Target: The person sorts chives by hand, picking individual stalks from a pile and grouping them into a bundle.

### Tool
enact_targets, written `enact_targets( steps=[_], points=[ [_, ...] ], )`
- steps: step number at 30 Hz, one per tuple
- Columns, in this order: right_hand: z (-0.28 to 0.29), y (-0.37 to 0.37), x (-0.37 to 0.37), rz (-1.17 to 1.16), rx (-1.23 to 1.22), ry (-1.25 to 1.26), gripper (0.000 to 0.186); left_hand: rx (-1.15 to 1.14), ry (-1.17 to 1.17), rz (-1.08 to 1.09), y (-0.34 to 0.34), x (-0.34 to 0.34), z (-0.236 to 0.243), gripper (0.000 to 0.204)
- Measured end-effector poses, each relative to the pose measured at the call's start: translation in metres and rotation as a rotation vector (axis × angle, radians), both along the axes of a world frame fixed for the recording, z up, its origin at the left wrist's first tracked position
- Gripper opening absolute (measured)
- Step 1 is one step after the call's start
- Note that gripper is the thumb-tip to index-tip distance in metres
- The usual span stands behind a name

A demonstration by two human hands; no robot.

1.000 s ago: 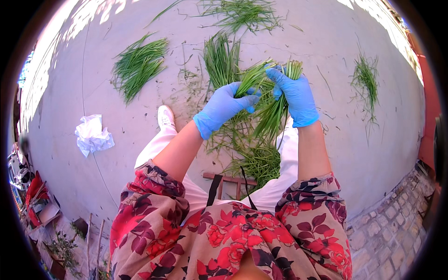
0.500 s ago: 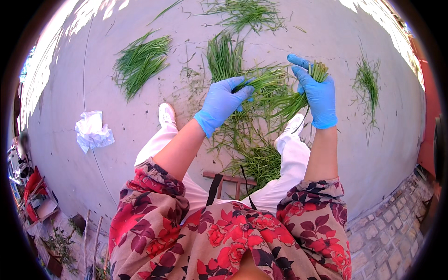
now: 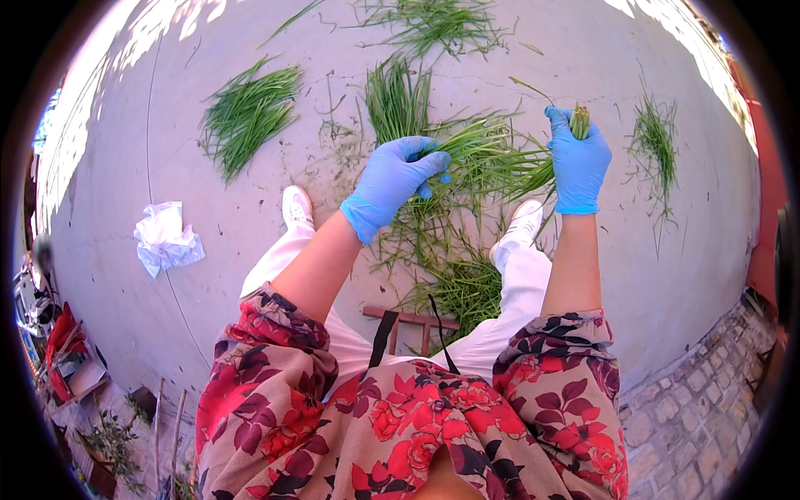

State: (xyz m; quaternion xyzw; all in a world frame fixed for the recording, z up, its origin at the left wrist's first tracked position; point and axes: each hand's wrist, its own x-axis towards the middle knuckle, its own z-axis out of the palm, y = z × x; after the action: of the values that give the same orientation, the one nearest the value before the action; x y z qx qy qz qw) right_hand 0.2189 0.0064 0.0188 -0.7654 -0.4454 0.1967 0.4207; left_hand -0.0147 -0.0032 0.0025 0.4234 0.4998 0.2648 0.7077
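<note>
L hand (image 3: 392, 183), blue glove, has fingers wrapped round one green bunch (image 3: 471, 142), leaves fanning R; R hand (image 3: 581, 167), same glove, fingers closed on a 2nd bunch (image 3: 581, 122), cut ends up, plus a single stalk (image 3: 528, 87) sticking out by the fingertips. Both bunches are held above the concrete floor (image 3: 242, 275), well apart.

Around: L pile (image 3: 250, 117), ctr pile (image 3: 398, 100) (lower end partly blocked by L hand), far pile (image 3: 437, 25), thin R pile (image 3: 654, 142). Loose heap (image 3: 467, 292) lies btwn legs next to reddish wooden frame (image 3: 408, 318), partly hidden by clothing. Crumpled white sheet (image 3: 167, 237) on floor at L.

Count: 2 gloved hands, 2 held bunches, 4 piles + 1 heap, 1 sheet, 1 frame, 2 white shoes (image 3: 297, 208); scattered stalks too tangled to count.
</note>
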Motion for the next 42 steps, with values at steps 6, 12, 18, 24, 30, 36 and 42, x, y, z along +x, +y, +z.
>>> enact_targets(
  steps=[6,12,18,24,30,36,42],
  points=[
    [-0.006,-0.004,0.013,0.080,-0.149,0.066,0.025,-0.140,-0.149,-0.047,0.004,-0.004,0.004,0.026],
    [0.013,-0.010,-0.028,0.274,-0.336,0.671,0.026,-0.214,-0.223,-0.006,0.007,-0.003,0.006,0.025],
    [0.004,-0.012,-0.048,0.260,-0.226,0.828,0.027,-0.204,-0.248,-0.027,0.005,0.000,0.001,0.027],
    [0.003,-0.010,-0.036,0.241,-0.200,0.776,0.034,-0.255,-0.403,0.085,0.006,0.000,-0.006,0.030],
    [0.005,-0.006,-0.027,0.257,-0.016,1.302,0.038,-0.212,-0.334,0.041,0.004,-0.006,-0.005,0.030],
    [0.008,-0.002,0.016,0.344,0.015,1.361,0.028,-0.178,-0.354,0.084,0.001,-0.001,-0.002,0.028],
    [0.023,0.000,0.003,0.116,0.029,0.744,0.025,-0.127,-0.233,-0.073,0.002,-0.004,0.010,0.032]
  ],
)
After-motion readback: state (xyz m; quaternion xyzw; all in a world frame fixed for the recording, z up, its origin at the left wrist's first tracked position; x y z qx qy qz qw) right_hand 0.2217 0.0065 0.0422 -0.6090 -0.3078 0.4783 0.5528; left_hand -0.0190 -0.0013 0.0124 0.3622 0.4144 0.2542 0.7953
